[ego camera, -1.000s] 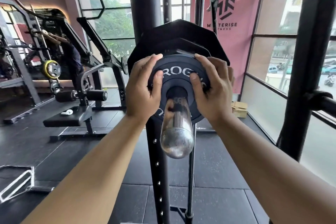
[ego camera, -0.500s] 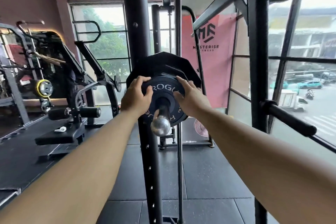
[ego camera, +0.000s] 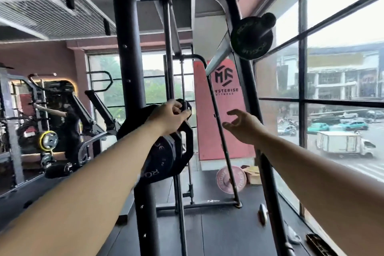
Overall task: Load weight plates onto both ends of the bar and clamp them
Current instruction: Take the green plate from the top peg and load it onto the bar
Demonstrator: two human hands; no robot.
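Observation:
Two black weight plates sit on the bar: a small round plate (ego camera: 161, 160) with white lettering in front of a larger angular plate (ego camera: 187, 141). My left forearm hides the bar's end. My left hand (ego camera: 168, 117) reaches over the plates' top edge, its fingers closed on a small black piece (ego camera: 185, 107) beside the thin guide rod; it looks like a clamp, but I cannot tell for sure. My right hand (ego camera: 243, 125) hangs in the air to the right of the plates, fingers spread and curled, holding nothing.
The black rack upright (ego camera: 128, 58) stands just left of the plates. Another black plate (ego camera: 251, 36) is stored on a peg high at the right. On the floor behind the rack a pink plate (ego camera: 230, 178) leans by a cardboard box (ego camera: 254, 175). Windows line the right side.
Both hands have left the small plate's face. The left hand rose to the black piece above the plates and the right hand pulled away to the right. My view tilted up.

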